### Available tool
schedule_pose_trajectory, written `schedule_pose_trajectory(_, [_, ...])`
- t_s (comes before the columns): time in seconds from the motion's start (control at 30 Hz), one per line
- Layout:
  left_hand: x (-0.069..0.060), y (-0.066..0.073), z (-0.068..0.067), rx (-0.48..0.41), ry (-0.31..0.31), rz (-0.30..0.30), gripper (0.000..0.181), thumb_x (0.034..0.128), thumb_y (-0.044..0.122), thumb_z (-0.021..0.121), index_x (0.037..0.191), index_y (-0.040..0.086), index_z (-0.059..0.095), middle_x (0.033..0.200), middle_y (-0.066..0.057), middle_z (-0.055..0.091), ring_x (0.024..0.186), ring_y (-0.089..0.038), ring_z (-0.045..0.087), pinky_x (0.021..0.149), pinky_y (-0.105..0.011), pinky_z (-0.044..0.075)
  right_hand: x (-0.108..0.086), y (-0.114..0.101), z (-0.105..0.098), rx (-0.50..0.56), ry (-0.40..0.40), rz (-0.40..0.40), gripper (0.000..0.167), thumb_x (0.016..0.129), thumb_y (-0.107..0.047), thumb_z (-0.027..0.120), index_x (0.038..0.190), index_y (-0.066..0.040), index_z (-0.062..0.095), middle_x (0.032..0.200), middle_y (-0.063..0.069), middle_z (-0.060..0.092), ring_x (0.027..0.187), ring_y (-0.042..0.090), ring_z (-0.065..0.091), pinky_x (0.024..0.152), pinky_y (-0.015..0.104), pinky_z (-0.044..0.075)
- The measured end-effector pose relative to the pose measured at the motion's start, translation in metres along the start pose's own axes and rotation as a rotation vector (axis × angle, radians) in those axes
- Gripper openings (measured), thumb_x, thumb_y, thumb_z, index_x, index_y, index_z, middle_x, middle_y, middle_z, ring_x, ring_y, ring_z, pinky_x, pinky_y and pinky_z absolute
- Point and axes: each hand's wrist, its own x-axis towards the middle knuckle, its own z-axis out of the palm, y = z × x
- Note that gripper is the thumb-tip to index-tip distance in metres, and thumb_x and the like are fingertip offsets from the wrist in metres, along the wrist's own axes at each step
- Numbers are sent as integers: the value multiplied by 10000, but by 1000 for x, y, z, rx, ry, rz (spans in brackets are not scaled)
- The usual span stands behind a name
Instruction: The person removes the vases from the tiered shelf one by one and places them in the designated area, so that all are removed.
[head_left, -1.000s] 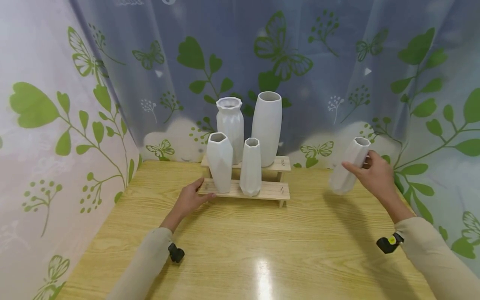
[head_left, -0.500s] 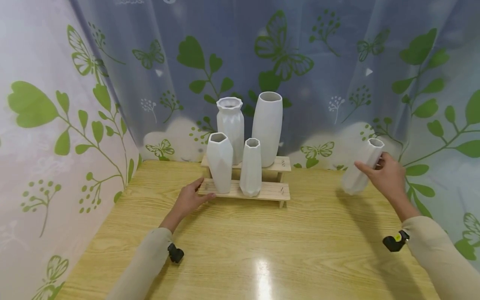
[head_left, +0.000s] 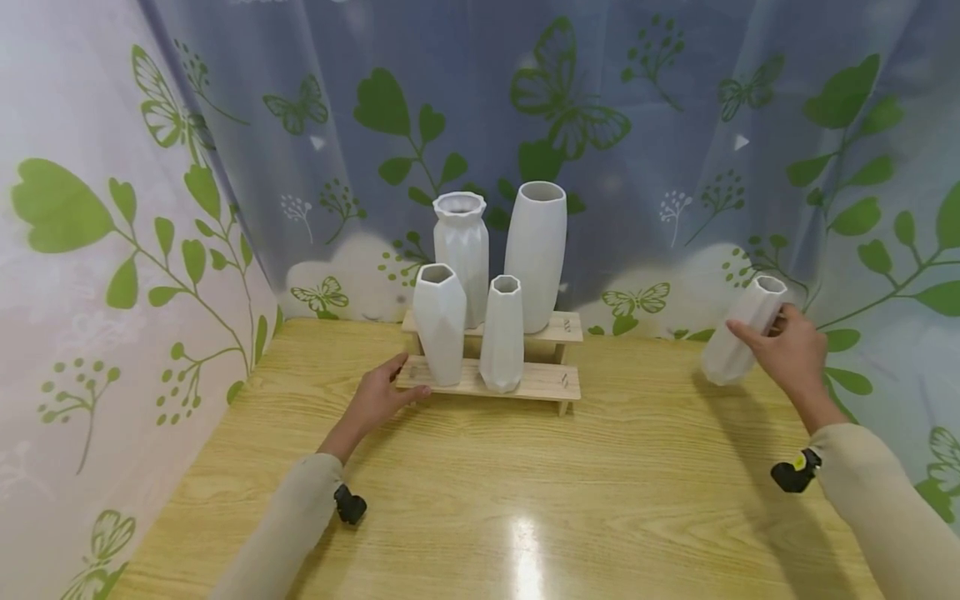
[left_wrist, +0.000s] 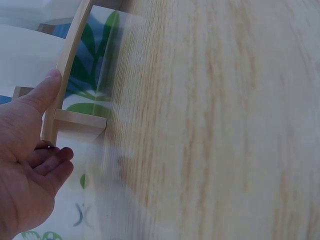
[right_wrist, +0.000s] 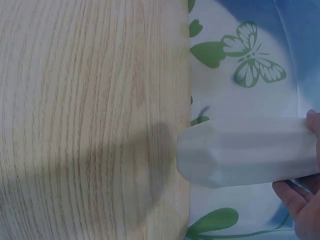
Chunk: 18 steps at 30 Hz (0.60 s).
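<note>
Vase held well apart from the stand

My right fingers grip the tilted white vase by its upper part, right of the stand; my left fingers pinch the stand's lower-left end. I judge this a carrying step, needing a steady grip and righting next. The stand's marks are too small to read.
</note>
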Motion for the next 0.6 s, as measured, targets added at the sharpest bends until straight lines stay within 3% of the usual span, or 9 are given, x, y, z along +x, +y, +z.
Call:
schedule_pose_trajectory(0.33, [1,-1,0,-9,2,3,957,902,456,779,1587,-25,314,1613,-235,343,1407,-472,432,1078,-558,465,5,11,1,24,-24,68,707,965,-483,682,1279,135,544,1212,384,616,1037,518,635,854,634,517])
schedule_pose_trajectory(0.6, [1,-5,1,-15,7,7,975,890,484,780,1585,-23,321,1609,-241,347,1408,-471,433,1083,-552,462,7,22,4,21,-19,83,720,972,-487,665,1305,137,534,1197,384,608,1046,516,606,906,647,469])
